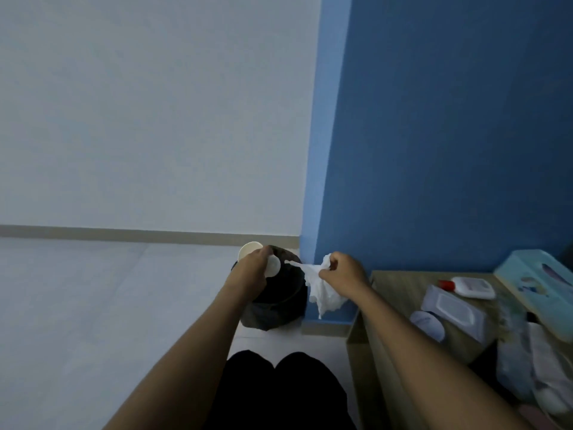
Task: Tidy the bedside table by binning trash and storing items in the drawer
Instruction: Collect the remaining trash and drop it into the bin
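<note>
My left hand [255,265] grips a white paper cup [248,250] tipped on its side above the black-lined bin [279,301] on the floor. My right hand [342,271] pinches a crumpled white tissue [322,294] that hangs beside the bin's right rim, in front of the blue wall. The bedside table [400,283] stands to the right. On it lie a wet-wipes pack [454,310], a white bottle with a red cap [471,287], a round pale-blue lid or pad [428,325] and a light-blue tissue box [539,283].
Crumpled clear plastic and white cloth-like items [539,377] pile up at the table's near right. A blue wall corner [313,212] rises just behind the bin. Pale floor [108,305] spreads to the left. My dark-clad knees [279,392] are below the bin.
</note>
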Motion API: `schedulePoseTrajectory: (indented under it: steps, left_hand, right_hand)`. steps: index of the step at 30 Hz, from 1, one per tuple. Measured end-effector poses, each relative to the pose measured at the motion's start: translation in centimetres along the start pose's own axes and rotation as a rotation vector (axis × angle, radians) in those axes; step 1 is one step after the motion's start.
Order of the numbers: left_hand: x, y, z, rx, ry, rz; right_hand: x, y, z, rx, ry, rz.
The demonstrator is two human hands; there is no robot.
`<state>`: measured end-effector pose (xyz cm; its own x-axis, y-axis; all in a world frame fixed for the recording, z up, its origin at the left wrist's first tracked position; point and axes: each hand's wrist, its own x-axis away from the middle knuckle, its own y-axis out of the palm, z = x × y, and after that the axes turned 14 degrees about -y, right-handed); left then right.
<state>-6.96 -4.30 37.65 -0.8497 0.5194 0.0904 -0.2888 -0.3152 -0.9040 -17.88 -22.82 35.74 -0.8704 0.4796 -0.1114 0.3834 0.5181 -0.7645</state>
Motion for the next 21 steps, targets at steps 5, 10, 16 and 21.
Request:
schedulePoseTrajectory:
  steps: [5,10,16,21]
  left_hand:
    - [-2.9,-0.3,-5.1,-0.075,-0.081,0.016]
    - [-7.9,2.1,-8.0,-0.152,-0.105,0.027]
    - [-15.6,11.0,-11.1,-0.197,-0.088,-0.061]
    - [-20.7,17.8,-12.6,-0.291,-0.063,-0.116]
  right_hand:
    - [-4.0,4.8,-3.8,-0.095,-0.053,-0.013]
    - [-9.2,9.8,-3.7,-0.162,-0.04,-0.003]
    - [-15.2,17.4,2.5,-0.196,0.058,0.007]
    - [-19.0,23.1,7.4,-0.198,0.111,-0.051]
